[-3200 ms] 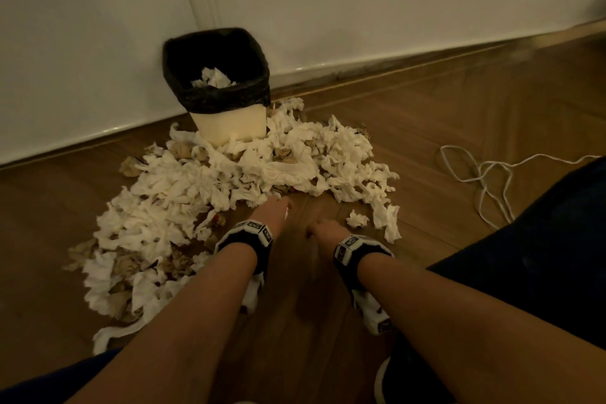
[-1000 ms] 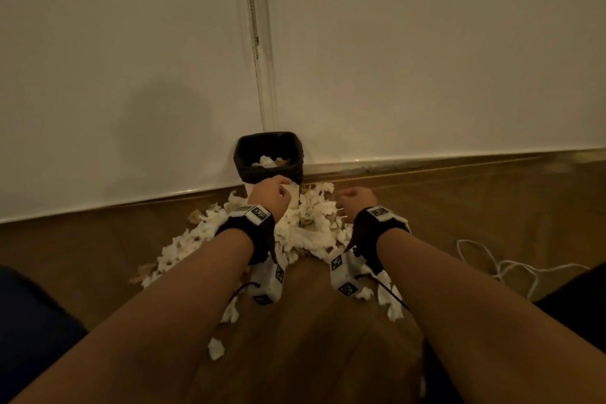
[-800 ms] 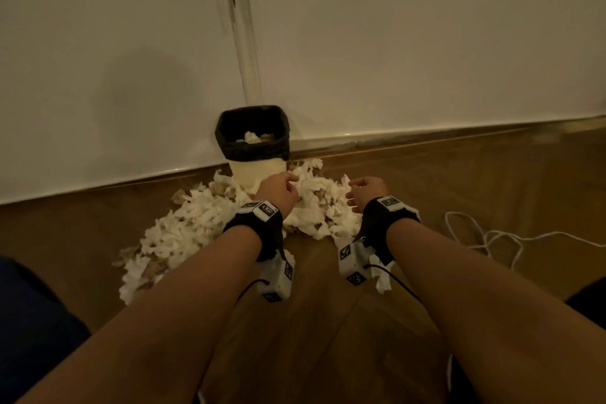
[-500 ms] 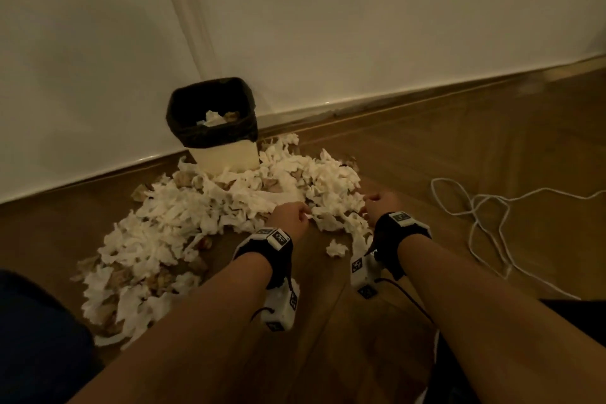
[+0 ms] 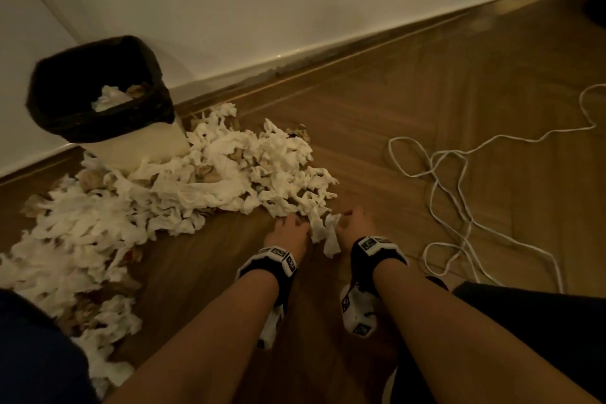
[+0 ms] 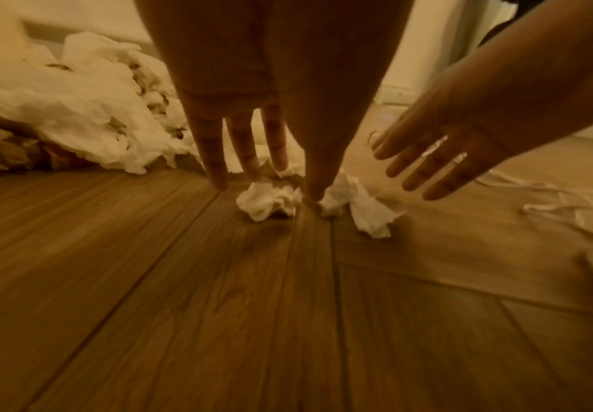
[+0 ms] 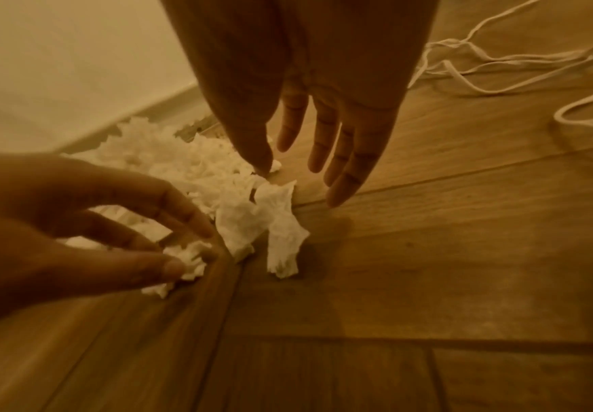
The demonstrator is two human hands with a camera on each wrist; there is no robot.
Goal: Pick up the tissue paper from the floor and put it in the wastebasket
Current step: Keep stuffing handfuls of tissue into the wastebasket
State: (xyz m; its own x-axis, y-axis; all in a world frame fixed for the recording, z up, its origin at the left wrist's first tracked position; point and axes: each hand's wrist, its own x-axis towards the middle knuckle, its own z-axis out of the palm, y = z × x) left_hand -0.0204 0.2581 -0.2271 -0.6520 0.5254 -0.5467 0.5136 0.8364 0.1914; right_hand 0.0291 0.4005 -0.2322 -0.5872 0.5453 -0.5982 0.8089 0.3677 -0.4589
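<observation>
A white wastebasket (image 5: 141,141) with a black liner stands against the wall at the far left, with a few tissues inside. A wide pile of crumpled white tissue paper (image 5: 183,187) spreads over the wooden floor in front of it. At the pile's near right tip lie loose tissue pieces (image 5: 324,234). My left hand (image 5: 290,228) reaches down with straight fingers, its tips at a small crumpled tissue (image 6: 268,200). My right hand (image 5: 351,223) hovers just right of a flat torn tissue piece (image 7: 263,220), fingers spread. Neither hand holds anything.
A tangled white cord (image 5: 459,180) lies on the floor to the right of my hands. The wall and skirting board (image 5: 328,59) run behind the basket. Dark clothing (image 5: 524,338) shows at the lower right and lower left.
Both hands have come back from the tissue next to the basket to the loose pieces at the pile's near right tip. My view has tilted down toward the floor.
</observation>
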